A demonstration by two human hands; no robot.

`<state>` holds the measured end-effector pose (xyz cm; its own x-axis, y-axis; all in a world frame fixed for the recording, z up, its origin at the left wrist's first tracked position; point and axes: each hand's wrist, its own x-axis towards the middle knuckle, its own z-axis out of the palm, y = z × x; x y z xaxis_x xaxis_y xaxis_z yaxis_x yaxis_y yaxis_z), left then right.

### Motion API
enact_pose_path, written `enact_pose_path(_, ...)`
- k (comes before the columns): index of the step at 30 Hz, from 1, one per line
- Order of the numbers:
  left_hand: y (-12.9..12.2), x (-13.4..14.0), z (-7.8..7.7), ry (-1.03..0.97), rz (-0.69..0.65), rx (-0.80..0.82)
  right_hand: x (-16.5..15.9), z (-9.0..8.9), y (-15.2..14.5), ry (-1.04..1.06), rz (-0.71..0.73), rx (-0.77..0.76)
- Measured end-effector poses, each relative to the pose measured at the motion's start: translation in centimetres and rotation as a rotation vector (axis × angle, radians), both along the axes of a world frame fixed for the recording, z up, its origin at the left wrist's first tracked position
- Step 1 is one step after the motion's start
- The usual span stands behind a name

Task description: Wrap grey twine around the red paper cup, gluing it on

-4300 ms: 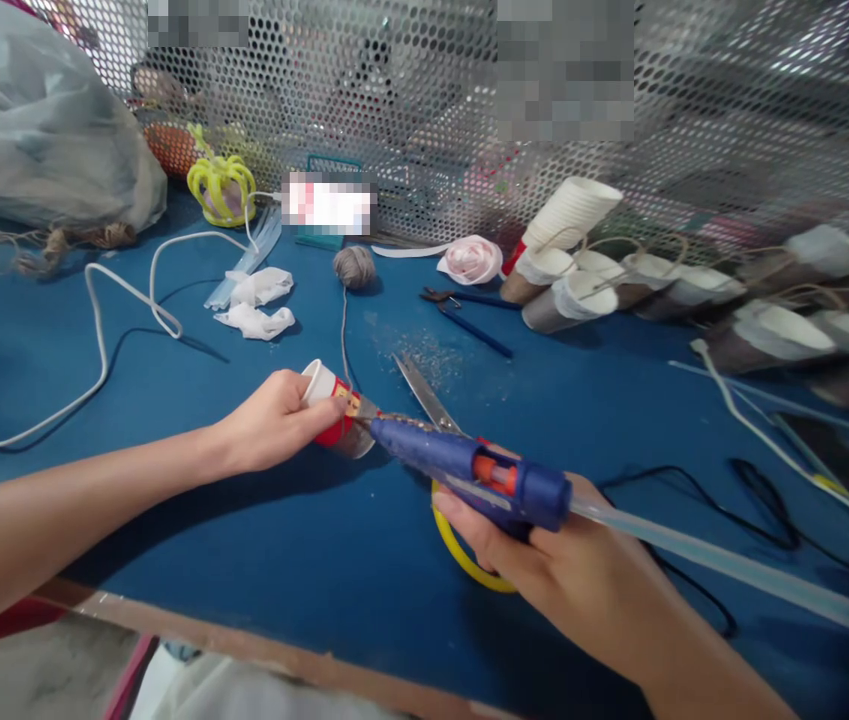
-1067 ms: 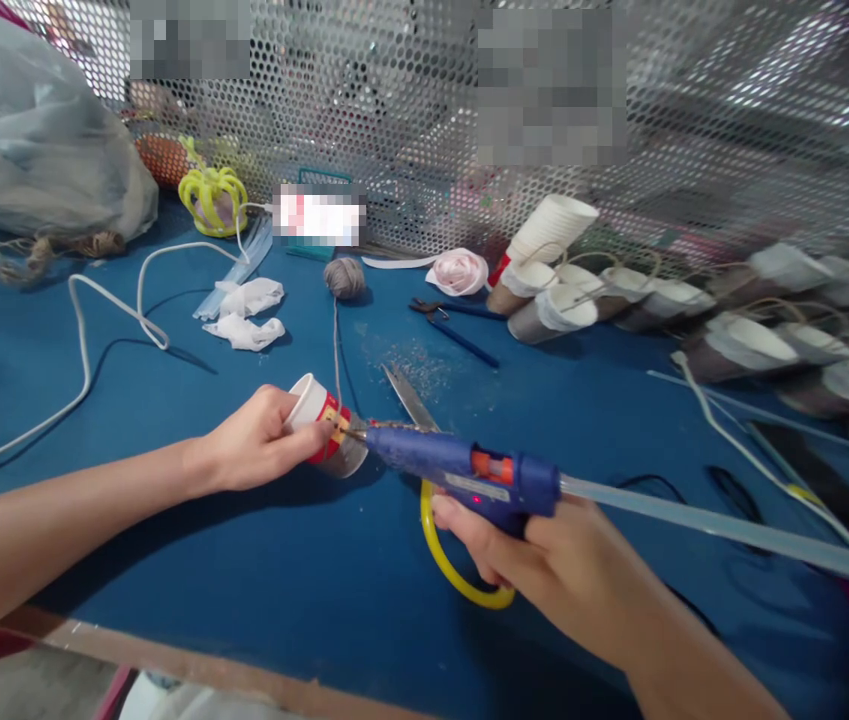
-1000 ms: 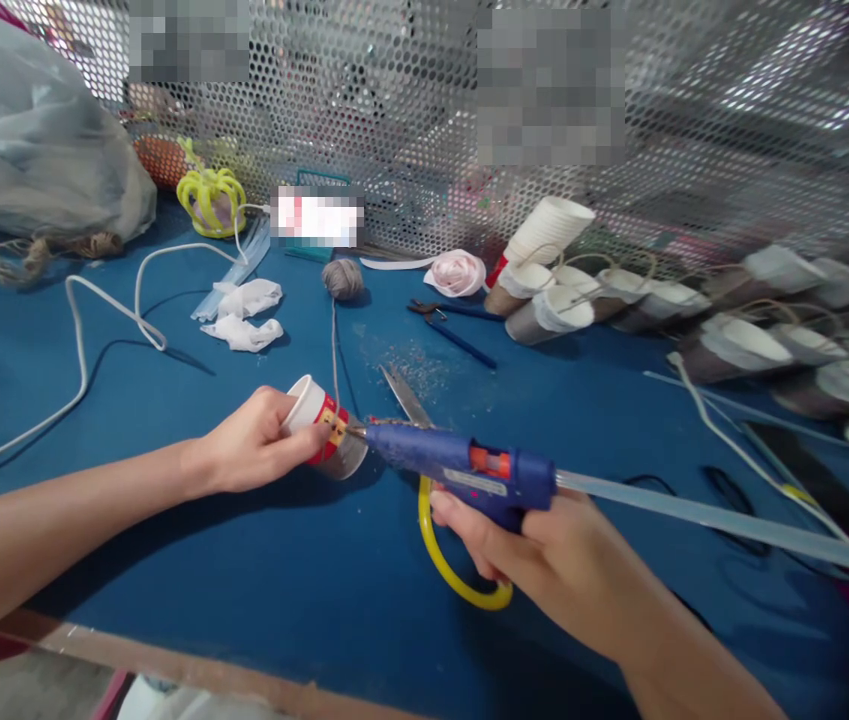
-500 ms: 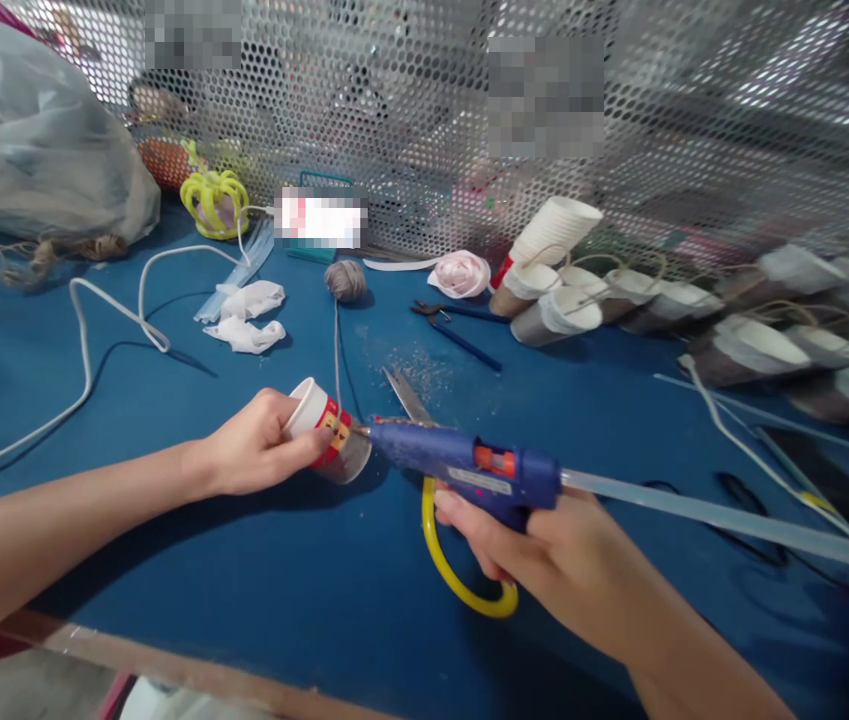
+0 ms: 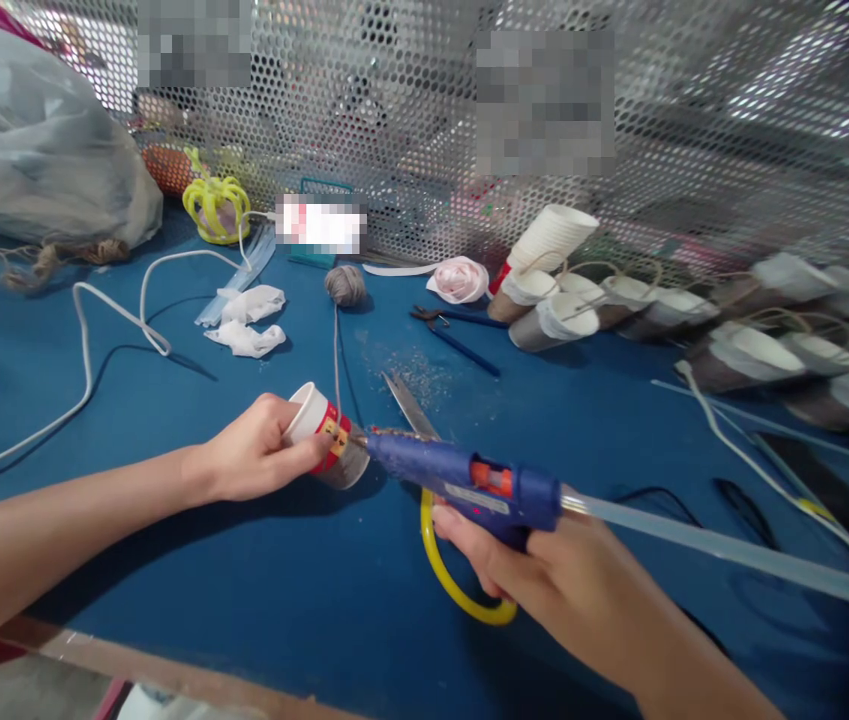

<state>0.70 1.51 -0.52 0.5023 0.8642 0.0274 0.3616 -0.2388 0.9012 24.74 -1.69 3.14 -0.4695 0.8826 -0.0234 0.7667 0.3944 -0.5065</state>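
My left hand (image 5: 263,450) is closed around a tilted paper cup (image 5: 309,412) with a red band and grey yarn wound around its lower part. A strand runs from the cup back to a ball of grey yarn (image 5: 346,286). In my right hand (image 5: 521,560) is a blue hot glue gun (image 5: 431,460), with a long clear glue stick (image 5: 694,540) sticking out of its rear. The gun's nozzle points left and meets the side of the cup, close to my left thumb. Beneath the gun lie yellow-handled scissors (image 5: 435,565), partly hidden by it and my right hand.
Blue-handled pliers (image 5: 461,350) lie beyond the scissors. At the right stand several wrapped cups with handles (image 5: 555,320) and a stack of white cups (image 5: 555,238). White cables (image 5: 83,350) cross the blue table. A perforated metal screen (image 5: 394,120) closes off the back.
Both hands hold almost the same pose, with the nozzle still at the cup. The view has shifted slightly.
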Motion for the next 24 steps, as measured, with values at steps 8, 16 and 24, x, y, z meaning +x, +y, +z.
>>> enact_pose_path(8, 0.0, 0.0, -0.3, -0.009, 0.044, -0.053, 0.3, -0.4, -0.8, -0.070, -0.054, 0.152)
enact_pose_path(16, 0.0, 0.2, -0.1, -0.100, 0.065, -0.167, -1.8, 1.0, -1.6, 0.101, -0.001, 0.096)
enact_pose_path(24, -0.1, 0.1, -0.3, -0.104, 0.000, -0.125, -0.5, 0.4, -1.2, 0.022, -0.046, 0.170)
